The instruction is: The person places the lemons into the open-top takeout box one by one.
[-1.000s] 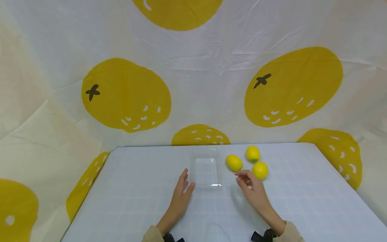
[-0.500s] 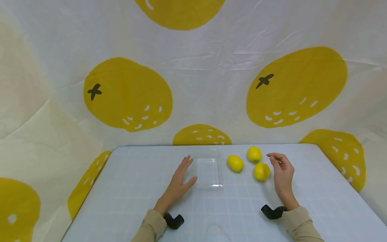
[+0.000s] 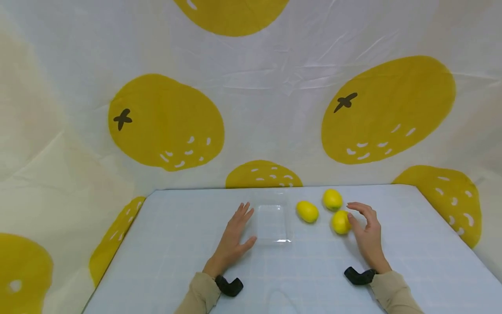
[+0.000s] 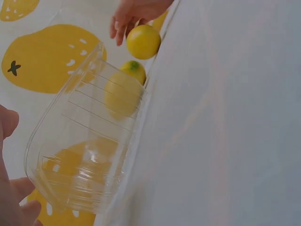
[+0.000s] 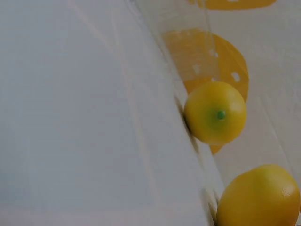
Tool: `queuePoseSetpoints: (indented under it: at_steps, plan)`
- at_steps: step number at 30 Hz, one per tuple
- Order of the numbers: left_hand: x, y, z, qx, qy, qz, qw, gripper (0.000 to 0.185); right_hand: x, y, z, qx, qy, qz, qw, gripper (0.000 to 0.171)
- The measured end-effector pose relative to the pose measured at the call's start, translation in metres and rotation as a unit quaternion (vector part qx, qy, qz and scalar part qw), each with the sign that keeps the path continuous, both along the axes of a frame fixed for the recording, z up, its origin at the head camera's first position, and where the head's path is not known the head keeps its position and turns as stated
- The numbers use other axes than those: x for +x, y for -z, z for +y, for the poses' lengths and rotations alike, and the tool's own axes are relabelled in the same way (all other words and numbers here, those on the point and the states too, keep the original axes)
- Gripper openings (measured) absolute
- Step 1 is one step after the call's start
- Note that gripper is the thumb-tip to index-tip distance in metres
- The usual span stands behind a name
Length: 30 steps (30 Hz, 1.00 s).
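Pale gridded table (image 3: pixel 176 244); my left hand (image 3: pixel 235 237) lies flat beside the clear tray (image 3: pixel 273 223); my right hand (image 3: pixel 366 231), fingers loosely curled, touches the nearest lemon (image 3: pixel 340 221); closing round it comes next, I judge.

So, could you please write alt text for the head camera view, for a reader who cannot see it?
A person's right hand curls beside the nearest of three lemons on a pale blue table. The left hand lies flat next to a clear plastic tray. Behind hangs a white cloth printed with yellow fruit.

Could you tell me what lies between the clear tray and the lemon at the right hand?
In the head view, one other lemon lies between the tray and that lemon.
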<state>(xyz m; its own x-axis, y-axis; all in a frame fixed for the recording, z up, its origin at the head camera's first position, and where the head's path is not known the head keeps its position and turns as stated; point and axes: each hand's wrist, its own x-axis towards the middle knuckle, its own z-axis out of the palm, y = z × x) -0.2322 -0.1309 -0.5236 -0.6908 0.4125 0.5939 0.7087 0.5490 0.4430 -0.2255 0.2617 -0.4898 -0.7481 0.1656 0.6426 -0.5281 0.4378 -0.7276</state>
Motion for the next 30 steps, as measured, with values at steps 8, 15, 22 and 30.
queuePoseSetpoints:
  at_steps: [8, 15, 22, 30]
  plan:
    - [0.003, -0.001, 0.001, -0.023, -0.006, -0.040, 0.9989, 0.070, -0.010, 0.028, 0.014, 0.073, -0.018, -0.046, 0.996, 0.035]
    - [0.001, 0.001, 0.002, -0.031, -0.006, -0.042, 0.9986, 0.073, -0.009, 0.031, 0.015, 0.096, -0.031, -0.100, 0.990, 0.033]
    - [0.000, 0.002, 0.002, -0.033, -0.006, -0.042, 0.9985, 0.076, -0.003, 0.020, 0.010, 0.099, -0.035, -0.105, 0.989, 0.040]
    - [0.002, 0.003, 0.004, -0.034, -0.011, -0.033, 0.9988, 0.077, -0.008, 0.035, 0.014, 0.105, -0.017, -0.119, 0.987, 0.051]
